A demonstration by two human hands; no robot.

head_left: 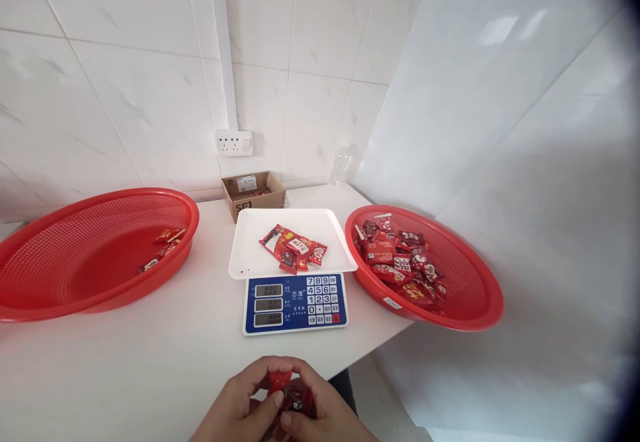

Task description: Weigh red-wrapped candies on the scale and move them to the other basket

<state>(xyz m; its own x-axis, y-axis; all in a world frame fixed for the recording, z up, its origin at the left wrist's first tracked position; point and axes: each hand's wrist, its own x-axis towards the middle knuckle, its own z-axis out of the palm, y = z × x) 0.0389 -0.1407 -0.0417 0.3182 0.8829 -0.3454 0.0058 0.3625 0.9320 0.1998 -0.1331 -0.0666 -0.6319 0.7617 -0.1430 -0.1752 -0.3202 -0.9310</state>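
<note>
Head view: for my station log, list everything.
Walls: two, whitish, rear, right
Table: one, white, centre
Scale: one, blue-white, tabletop
Tray: one, white, on scale
Tray packets: several, reddish, on tray
Left basket: one, red, left
Left packets: few, reddish, inside
Right basket: one, red, right
Right packets: many, reddish, inside
Box: one, brown, behind tray
Clear plastic: one, colourless, corner
Socket: one, white, wall
Conduit: one, white, above socket
Held packaging: unclear count, red/dark, in hands
Left hand: one, bare, bottom
Right hand: one, bare, bottom

The left-frame basket (110, 259) and right-frame basket (471, 289) are showing red, mesh-patterned; at centre, packets (299, 245) are showing red with white and yellow printing. Upper-left tiles (125, 2) are showing grey-veined white.
</note>
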